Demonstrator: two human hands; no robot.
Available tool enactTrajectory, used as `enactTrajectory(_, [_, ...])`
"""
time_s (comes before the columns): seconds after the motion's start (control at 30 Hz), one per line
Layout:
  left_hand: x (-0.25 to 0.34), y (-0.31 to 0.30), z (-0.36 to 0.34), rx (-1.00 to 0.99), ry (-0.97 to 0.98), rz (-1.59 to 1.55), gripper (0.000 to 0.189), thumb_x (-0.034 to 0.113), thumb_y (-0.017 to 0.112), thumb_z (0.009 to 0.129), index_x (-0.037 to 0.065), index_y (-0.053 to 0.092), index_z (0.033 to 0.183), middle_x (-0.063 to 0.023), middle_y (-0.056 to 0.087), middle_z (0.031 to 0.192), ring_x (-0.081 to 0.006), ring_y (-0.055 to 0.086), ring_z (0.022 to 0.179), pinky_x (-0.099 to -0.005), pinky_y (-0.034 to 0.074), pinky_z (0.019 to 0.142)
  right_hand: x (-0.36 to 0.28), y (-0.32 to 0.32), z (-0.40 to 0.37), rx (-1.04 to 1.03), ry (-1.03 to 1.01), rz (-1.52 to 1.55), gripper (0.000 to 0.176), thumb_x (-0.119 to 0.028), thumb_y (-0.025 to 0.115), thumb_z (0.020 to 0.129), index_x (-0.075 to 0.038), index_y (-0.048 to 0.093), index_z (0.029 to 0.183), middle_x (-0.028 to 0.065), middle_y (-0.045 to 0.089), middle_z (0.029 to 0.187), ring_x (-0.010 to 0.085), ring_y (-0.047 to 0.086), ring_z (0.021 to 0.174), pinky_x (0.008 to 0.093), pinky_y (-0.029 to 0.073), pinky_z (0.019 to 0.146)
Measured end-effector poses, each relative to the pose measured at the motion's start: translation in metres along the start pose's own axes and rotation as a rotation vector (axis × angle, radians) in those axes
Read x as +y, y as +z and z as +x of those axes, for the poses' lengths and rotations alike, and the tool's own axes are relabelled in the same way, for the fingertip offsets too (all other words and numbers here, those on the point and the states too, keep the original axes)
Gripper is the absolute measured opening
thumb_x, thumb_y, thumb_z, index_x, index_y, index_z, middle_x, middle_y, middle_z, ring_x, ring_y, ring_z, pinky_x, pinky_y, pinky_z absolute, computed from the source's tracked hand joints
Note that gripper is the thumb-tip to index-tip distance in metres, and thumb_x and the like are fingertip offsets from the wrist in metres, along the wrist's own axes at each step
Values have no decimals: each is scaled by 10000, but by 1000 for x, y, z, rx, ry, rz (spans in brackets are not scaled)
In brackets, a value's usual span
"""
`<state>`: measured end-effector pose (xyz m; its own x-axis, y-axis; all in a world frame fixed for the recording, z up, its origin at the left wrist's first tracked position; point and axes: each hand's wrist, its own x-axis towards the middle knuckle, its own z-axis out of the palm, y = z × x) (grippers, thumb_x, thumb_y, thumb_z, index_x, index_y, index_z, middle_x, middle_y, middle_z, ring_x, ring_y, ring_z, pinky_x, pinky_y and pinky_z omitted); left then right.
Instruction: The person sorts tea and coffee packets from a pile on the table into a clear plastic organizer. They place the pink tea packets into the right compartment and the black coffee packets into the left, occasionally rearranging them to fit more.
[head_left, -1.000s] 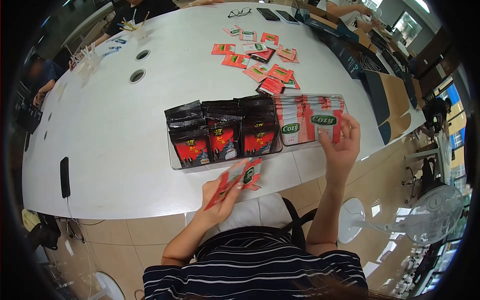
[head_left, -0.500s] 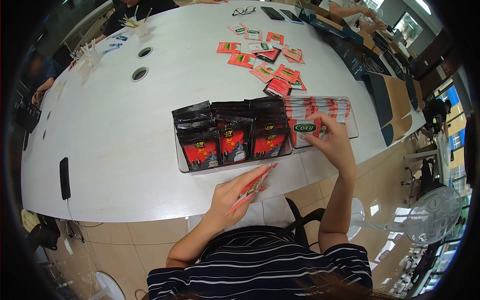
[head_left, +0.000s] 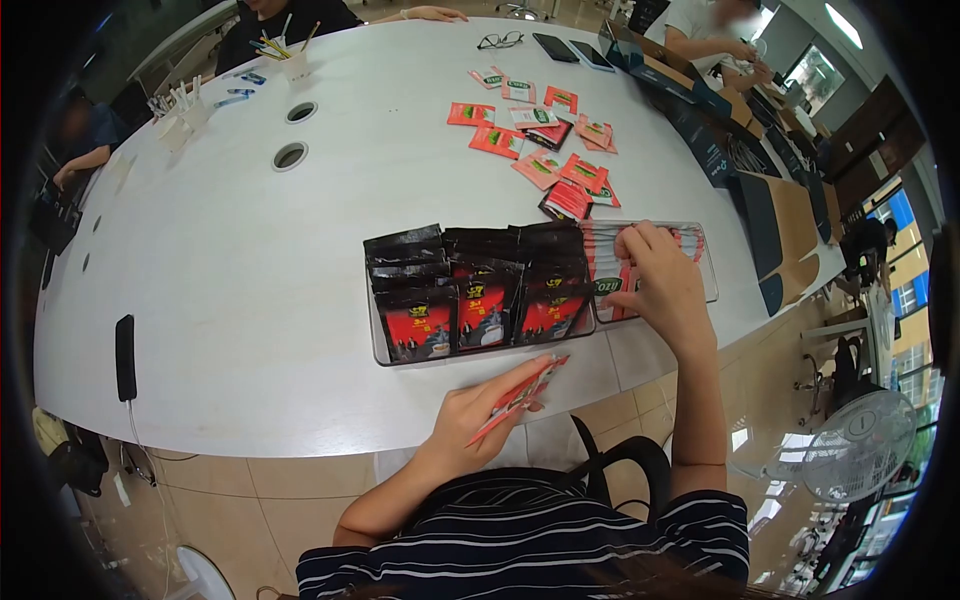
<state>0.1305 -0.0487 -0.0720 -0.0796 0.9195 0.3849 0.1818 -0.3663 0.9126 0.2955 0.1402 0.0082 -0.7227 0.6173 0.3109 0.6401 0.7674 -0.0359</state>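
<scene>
Close to the table's front edge, my left hand (head_left: pixel 462 425) pinches a few thin red Cozy sachets (head_left: pixel 522 398), held on edge. My right hand (head_left: pixel 668 290) reaches into the right clear tray (head_left: pixel 713 285), its fingers curled over the upright row of Cozy sachets (head_left: pixel 603 258) and its thumb at the front; the palm hides part of the row. Directly to the left stands another clear tray (head_left: pixel 430 360), filled with several black-and-red G7 coffee sachets (head_left: pixel 420 325) in three columns.
Loose red and black sachets (head_left: pixel 497 141) lie scattered behind the trays. Glasses (head_left: pixel 500 41), two phones (head_left: pixel 555 47) and dark open boxes (head_left: pixel 700 130) are farther back. Cups of sticks (head_left: pixel 295 68) stand at the far left. A black power strip (head_left: pixel 125 357) lies left. Other people sit around.
My right hand has shifted from the front Cozy sachet to the top of the row, fingers curling over it. My left hand still holds its sachets. The whole view has shifted slightly.
</scene>
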Motion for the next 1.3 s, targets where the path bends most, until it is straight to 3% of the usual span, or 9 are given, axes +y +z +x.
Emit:
enactTrajectory(0.13, [-3,2,-4,49,-26,-59,453,-22,534,861,27,450,1304,-173,659,990,-227,687,777,-286,538,689,-4,4,2,67,-7,4,517,-134,817,490,-89,456,857,30,508,811,245,520,795,357,406,630])
enactTrajectory(0.43, [-9,8,-10,108,-69,-134,381,7,537,886,31,473,1261,-148,670,951,-186,686,709,-273,539,624,-17,-1,-4,75,93,196,377,-127,773,636,-74,524,914,49,531,705,202,549,656,323,425,633])
enactTrajectory(0.53, [-12,7,-9,61,-76,-104,370,13,533,890,25,471,1255,-134,674,938,-172,686,709,-274,541,622,-52,-17,-7,235,28,549,295,-112,752,683,-75,591,927,46,544,700,177,550,663,303,430,616])
enactTrajectory(0.63, [-12,8,-9,81,-111,-145,369,17,516,901,13,451,1265,-122,675,928,-165,686,719,-273,545,626,-76,-22,-7,180,-239,652,220,-92,736,712,-62,627,900,38,568,725,152,554,668,282,437,598])
enactTrajectory(0.87, [-8,3,-13,183,-294,-523,372,66,495,927,-85,402,1254,-152,646,956,-209,684,734,-267,563,617,-88,2,0,92,-174,783,173,-12,710,691,-35,659,854,22,560,676,109,471,596,237,361,539])
enactTrajectory(1.0, [-16,3,-16,177,-281,-491,365,71,509,923,-78,416,1242,-145,645,952,-204,685,720,-260,563,614,-90,5,0,62,-215,842,157,-59,753,672,-57,653,793,-1,398,573,127,382,561,278,314,508])
enactTrajectory(1.2, [-6,5,-9,241,-187,-435,347,28,559,885,-50,454,1206,-127,656,926,-183,686,721,-248,559,602,-86,-1,-13,42,-58,991,119,-24,747,696,-59,672,781,-25,496,602,71,402,534,232,312,473])
enactTrajectory(1.23, [-7,5,-8,232,-144,-373,347,18,569,876,-44,461,1200,-128,656,933,-183,686,724,-248,558,602,-77,-1,-17,-3,-71,1016,108,22,700,741,-18,658,832,-6,587,690,46,449,533,184,336,478])
enactTrajectory(1.3, [-11,7,-7,240,-98,-323,339,5,578,865,-36,477,1186,-133,656,942,-184,687,731,-248,557,601,-72,1,-24,123,-16,1209,112,45,663,763,16,636,869,25,615,735,49,490,551,163,363,515])
